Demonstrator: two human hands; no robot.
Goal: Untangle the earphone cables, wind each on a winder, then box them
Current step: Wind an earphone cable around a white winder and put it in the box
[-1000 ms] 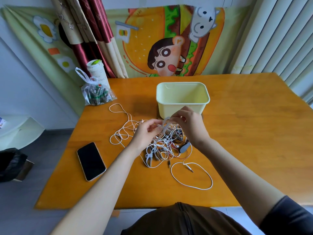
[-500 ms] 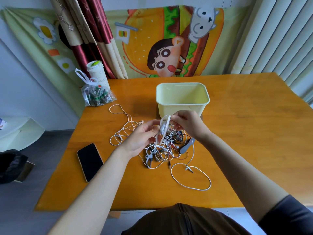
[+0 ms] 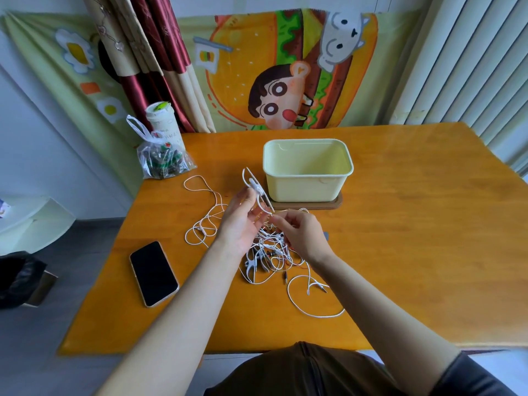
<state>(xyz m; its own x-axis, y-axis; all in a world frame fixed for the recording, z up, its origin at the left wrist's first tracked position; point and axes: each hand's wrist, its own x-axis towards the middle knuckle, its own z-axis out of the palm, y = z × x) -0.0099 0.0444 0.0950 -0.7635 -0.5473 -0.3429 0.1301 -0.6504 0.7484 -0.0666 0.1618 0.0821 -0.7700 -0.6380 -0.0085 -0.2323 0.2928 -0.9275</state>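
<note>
Left hand is gripping a white earphone cable with fingers curled round it, holding a doubled loop up clear of the heap. The loop is standing above the fingers, its long axis leaning from upper left down to lower right, toward the right hand. The right hand is pinching what looks like the same cable at the loop's lower end, thumb and forefinger closed on it; the two hands are sitting just apart, fingertips nearly meeting.

The tangle is lying on the worktop under and between the hands, on the person's side of them; loose white loops are trailing out left and front-right. Small white shapes in the heap may be winders, but I cannot tell.

The box is waiting open beyond the hands on a brown tray, apparently empty; a phone is lying to the left, and a plastic bag is sitting at the far left corner.

Judgement: this is the untangling stage, early, with nothing wound or boxed. The coming move is turning on the pinch point — the right hand is nearer the knot and the heap is hanging below it, so drawing the loop up and away along its own axis looks the cleaner line; a sideways pull is likely to tighten the snarl.
</note>
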